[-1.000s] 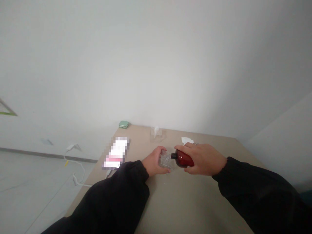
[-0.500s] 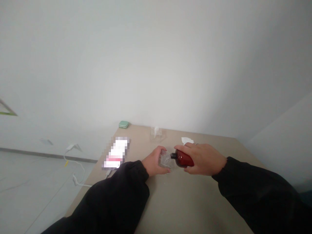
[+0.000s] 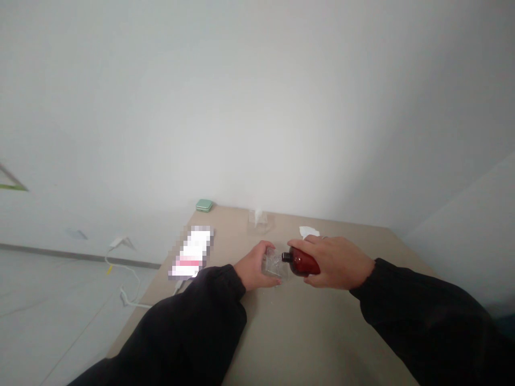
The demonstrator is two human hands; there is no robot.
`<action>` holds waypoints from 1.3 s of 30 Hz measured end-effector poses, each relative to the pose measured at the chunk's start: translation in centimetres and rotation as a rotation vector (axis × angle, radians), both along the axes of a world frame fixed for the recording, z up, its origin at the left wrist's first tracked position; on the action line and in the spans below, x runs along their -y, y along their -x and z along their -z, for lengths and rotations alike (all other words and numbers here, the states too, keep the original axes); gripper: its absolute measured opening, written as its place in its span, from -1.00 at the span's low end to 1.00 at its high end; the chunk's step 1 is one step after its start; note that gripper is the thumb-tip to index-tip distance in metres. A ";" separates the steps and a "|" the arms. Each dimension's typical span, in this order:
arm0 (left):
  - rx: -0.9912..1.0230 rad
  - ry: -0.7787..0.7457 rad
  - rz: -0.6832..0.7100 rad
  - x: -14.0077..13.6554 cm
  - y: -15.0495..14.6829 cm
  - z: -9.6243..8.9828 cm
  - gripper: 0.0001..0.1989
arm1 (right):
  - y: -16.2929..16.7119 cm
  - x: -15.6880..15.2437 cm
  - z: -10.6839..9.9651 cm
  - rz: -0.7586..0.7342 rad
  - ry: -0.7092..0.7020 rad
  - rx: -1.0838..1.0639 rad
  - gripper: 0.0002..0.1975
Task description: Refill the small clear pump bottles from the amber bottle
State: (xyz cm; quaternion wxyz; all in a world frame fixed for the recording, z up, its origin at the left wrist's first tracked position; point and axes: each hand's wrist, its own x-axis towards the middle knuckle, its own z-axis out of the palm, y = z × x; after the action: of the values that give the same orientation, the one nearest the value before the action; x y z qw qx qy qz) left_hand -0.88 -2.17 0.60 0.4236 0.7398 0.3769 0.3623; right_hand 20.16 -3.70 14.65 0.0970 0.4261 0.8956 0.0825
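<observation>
Head view: your left hand (image 3: 254,268) half-curled around the clear container (image 3: 275,265). Beside it, your right hand (image 3: 338,262) clasped a red bottle (image 3: 302,262).

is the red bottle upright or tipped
Tipped: the red bottle leans sideways in the right hand, its dark neck pointing toward the clear container.

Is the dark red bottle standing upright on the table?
No, the right hand holds the dark red bottle tilted toward the clear container in the left hand.
</observation>
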 end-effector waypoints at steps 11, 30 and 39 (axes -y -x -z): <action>0.006 -0.008 0.008 0.0 0.0 0.2 -0.27 | 0.2 0.1 -0.2 -0.009 -0.002 0.007 -0.33; -0.030 -0.021 -0.026 0.1 0.0 -0.3 -0.26 | 0.2 0.0 -0.2 -0.005 0.004 0.024 -0.32; -0.043 -0.028 -0.028 0.1 0.1 -0.4 -0.27 | 0.4 0.0 -0.3 -0.007 -0.004 0.035 -0.32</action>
State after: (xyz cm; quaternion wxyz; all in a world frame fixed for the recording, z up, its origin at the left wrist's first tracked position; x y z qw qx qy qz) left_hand -0.93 -2.30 0.98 0.3996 0.7480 0.3912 0.3575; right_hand 19.81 -3.68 14.93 0.1113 0.4215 0.8952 0.0921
